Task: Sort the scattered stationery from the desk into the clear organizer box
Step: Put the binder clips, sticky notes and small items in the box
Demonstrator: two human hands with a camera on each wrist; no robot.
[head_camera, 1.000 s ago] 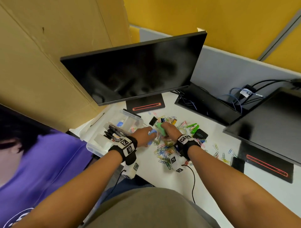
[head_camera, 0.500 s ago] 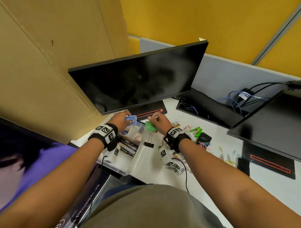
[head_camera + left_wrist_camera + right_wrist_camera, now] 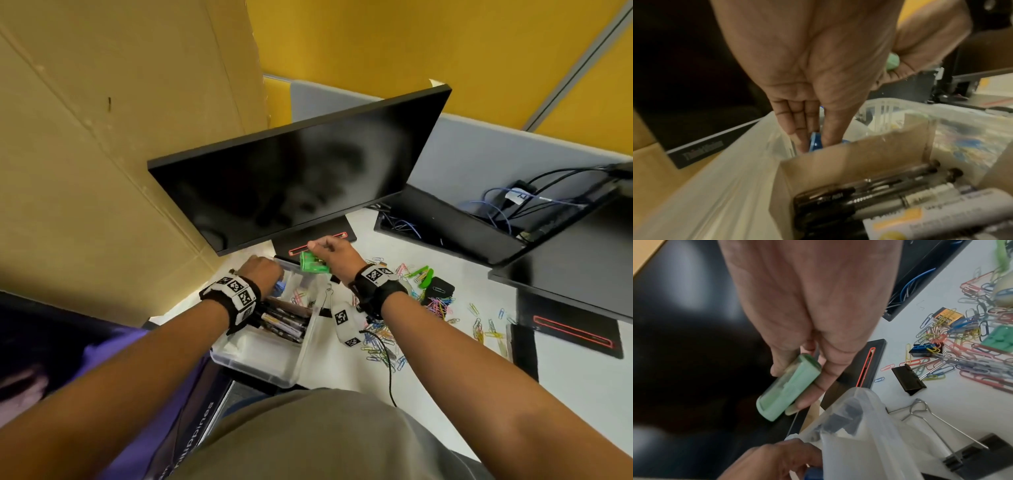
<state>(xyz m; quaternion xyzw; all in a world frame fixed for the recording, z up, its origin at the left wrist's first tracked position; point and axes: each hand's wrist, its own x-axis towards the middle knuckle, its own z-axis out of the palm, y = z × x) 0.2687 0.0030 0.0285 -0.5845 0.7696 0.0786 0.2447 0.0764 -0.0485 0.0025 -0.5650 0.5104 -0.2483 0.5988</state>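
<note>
The clear organizer box sits at the desk's left front, with dark markers in one cardboard-walled compartment. My left hand reaches down into its far compartment and pinches a small blue plastic item between thumb and fingers. My right hand hovers over the box's far right corner and grips a green plastic item, seen green in the head view. Coloured paper clips lie scattered on the white desk to the right.
A black monitor hangs just behind the box, its base under my right hand. Black binder clips, a battery, green clips and a black case lie among the paper clips. Cardboard stands at left.
Both hands carried their items from the paper clip pile to the box. The left hand has since dipped the blue item into the far compartment; the right holds the green one above the box.
</note>
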